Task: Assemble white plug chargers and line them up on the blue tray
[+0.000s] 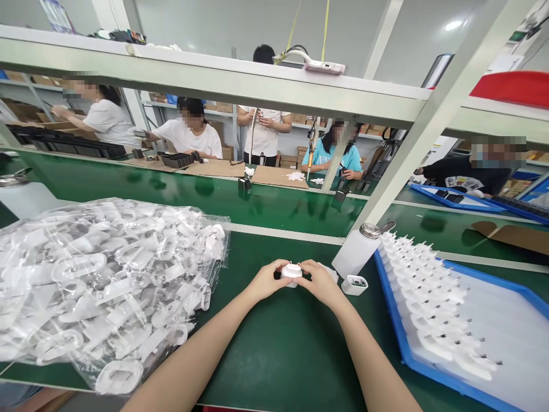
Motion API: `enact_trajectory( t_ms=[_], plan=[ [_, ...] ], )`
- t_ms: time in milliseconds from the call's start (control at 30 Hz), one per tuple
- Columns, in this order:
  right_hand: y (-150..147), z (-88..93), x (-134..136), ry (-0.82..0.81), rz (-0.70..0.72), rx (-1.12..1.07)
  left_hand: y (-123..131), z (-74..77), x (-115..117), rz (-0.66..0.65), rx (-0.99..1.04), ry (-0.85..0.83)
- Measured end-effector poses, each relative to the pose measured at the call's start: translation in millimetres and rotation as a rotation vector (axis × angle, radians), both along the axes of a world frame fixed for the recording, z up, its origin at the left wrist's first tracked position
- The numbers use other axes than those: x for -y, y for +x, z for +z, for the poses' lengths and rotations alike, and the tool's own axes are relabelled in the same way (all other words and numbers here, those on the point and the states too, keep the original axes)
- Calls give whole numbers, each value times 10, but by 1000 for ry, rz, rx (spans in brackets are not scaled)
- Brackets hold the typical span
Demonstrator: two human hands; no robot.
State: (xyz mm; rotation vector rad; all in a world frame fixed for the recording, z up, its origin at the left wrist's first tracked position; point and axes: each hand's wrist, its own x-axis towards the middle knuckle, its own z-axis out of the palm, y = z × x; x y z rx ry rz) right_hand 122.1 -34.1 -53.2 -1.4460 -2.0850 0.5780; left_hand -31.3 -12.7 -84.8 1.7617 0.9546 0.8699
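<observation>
My left hand [266,280] and my right hand [319,283] meet over the green bench mat [278,355], and both grip a small round white plastic part [292,273] by its sides. Just right of my right hand stands a small white square cup [354,284]. To the left lies a large clear plastic bag [107,280] packed with white plastic pieces. To the right, a blue-rimmed tray [446,320] holds rows of white pronged parts on a white liner.
A white bottle with a metal cap [355,252] stands by the tray, and another bottle [26,197] sits at far left. A pale metal shelf frame [214,74] crosses above the bench. Beyond it, several co-workers [189,129] sit at facing benches.
</observation>
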Motion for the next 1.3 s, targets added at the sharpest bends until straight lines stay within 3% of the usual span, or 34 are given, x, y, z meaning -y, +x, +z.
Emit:
enact_trajectory(
  t_ms=[233, 500, 633, 767, 933, 1100, 1300],
  plan=[
    [1, 4, -4, 42, 34, -31, -16, -3, -17, -27, 89, -58],
    [-34, 28, -3, -100, -59, -58, -55, 65, -26, -65, 65, -106],
    [-69, 116, -22, -174, -76, -1, -67, 209, -44, -36, -157, -55],
    [-152, 284, -97, -187, -104, 283, 27, 470, -111, 30, -554, 86],
    [-272, 427, -191, -241, -111, 517, 240, 734, -234, 20, -923, 83],
    [-258, 389, -225, -252, -117, 475, 381, 786, -288, -45, -1069, 67],
    [-183, 324, -181, -213, -120, 368, 369, 786, -261, -54, -1058, 78]
  ],
)
